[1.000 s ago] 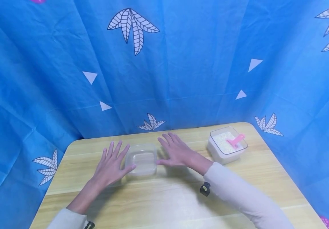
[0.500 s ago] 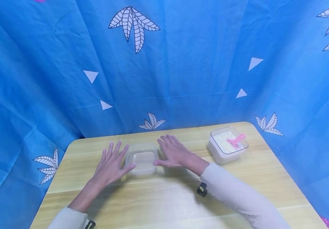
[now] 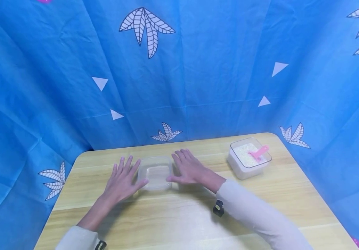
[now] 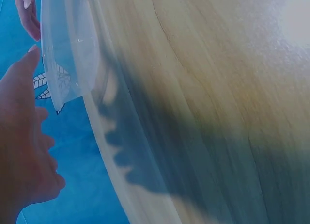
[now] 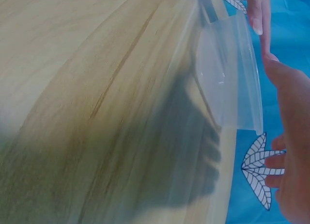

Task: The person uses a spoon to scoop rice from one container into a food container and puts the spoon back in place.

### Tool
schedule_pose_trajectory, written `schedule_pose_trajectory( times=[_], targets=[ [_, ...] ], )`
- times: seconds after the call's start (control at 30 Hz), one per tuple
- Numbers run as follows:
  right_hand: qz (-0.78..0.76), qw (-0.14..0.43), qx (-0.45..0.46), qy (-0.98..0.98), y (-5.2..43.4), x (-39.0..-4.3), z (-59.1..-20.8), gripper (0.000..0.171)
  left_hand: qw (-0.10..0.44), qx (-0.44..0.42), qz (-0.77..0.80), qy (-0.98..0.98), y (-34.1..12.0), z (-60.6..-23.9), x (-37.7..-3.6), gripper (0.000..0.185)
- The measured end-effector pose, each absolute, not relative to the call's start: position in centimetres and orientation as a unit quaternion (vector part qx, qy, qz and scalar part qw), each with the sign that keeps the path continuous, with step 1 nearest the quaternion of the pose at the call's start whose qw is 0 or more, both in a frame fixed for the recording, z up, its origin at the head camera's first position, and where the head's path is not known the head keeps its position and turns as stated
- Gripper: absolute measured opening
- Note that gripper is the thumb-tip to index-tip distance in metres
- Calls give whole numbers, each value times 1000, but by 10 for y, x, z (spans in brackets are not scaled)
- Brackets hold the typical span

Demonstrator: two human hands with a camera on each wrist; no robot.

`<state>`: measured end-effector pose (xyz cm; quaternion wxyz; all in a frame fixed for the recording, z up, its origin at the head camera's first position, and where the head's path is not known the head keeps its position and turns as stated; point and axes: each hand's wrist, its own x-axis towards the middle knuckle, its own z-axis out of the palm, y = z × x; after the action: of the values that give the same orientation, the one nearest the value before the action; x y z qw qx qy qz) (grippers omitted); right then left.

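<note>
A clear square plastic container (image 3: 157, 173) stands on the wooden table between both hands; the left wrist view shows its translucent side wall (image 4: 72, 49). My left hand (image 3: 121, 184) is at its left side, fingers spread, with the thumb over the near left rim. On the other side my right hand (image 3: 188, 168) has its fingers extended and its thumb at the right rim. In the right wrist view, the right hand (image 5: 293, 136) hovers beside and above the container (image 5: 230, 73), its shadow falling on the wood. Neither hand curls round anything.
At the table's back right stands a clear-rimmed square box (image 3: 243, 170) of white grains, with a pink scoop (image 3: 259, 152) resting in it. A blue curtain (image 3: 217, 69) with leaf prints hangs behind the wooden table (image 3: 179, 222).
My right hand has moved slightly left, bringing its thumb to the container's right rim. The left hand stays almost where it was, fingers spread. The container and the box have not visibly moved.
</note>
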<state>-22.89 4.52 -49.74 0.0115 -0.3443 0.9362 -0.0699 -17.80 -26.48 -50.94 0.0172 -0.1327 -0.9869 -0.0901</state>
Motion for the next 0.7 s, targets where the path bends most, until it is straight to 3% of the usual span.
schedule_pose_trajectory(
  times=[0.7],
  targets=[
    [-68, 11, -341, 938, 36, -229, -508, 109, 1, -114, -107, -988, -266, -518, -180, 103]
  ],
)
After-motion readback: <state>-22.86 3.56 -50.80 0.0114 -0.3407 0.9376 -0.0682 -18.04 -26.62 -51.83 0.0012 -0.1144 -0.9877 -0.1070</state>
